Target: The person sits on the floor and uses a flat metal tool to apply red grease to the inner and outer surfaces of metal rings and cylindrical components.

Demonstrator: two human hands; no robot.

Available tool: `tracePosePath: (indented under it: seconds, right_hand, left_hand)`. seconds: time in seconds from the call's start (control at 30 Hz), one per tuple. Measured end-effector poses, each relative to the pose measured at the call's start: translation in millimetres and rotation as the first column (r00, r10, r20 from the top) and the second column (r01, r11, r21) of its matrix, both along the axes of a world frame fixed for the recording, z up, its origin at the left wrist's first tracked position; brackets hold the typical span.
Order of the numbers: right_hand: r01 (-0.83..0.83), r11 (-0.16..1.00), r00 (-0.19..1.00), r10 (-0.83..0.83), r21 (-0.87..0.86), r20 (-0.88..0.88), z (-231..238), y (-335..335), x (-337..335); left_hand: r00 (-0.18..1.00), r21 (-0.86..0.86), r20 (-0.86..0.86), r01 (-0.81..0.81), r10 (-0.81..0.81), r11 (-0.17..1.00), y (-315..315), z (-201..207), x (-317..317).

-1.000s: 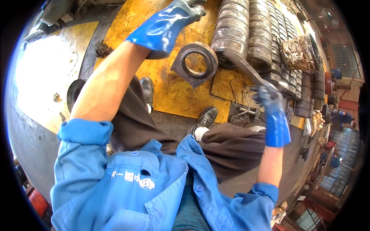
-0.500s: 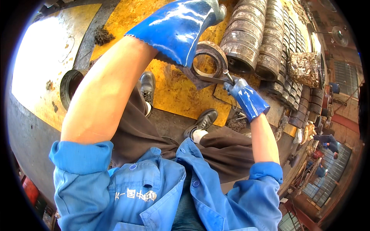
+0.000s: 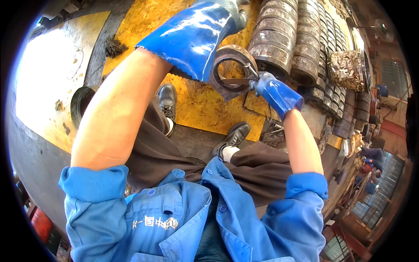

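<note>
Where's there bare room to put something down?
On the yellow sheet, between the two black shoes and the metal ring. It's crowded right of the ring, where ribbed cylinders line up, and inside it, where the right hand holds a blade.

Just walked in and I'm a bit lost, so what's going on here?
A person's gloved right hand holds a flat metal tool, its blade across the opening of a dark ring. The left hand reaches past the ring, partly out of view; I can't tell if it holds anything. Yellow floor sheeting shows around the ring, with stacked metal cylinders nearby.
</note>
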State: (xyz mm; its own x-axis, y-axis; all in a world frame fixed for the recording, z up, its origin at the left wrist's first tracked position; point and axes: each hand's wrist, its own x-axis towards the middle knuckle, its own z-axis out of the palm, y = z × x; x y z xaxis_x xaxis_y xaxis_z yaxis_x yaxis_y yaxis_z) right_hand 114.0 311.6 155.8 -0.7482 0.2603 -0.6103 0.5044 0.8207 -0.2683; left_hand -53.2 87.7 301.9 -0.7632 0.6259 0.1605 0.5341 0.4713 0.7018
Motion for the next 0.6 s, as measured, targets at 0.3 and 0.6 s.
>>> tracePosePath:
  seconds: [0.3, 0.6]
  right_hand:
    - [-0.659, 0.405, 0.454, 0.886, 0.633, -0.094, 20.1, -29.6, -24.6]
    - [-0.323, 0.810, 0.935, 0.352, 0.489, 0.034, 79.5, -43.4, -33.1]
  left_hand:
    - [0.991, -0.319, -0.059, 0.097, -0.122, 0.943, 12.5, -49.7, 1.2]
    - [0.963, -0.604, 0.130, 0.264, -0.234, 0.752, 15.6, -53.8, 24.0]
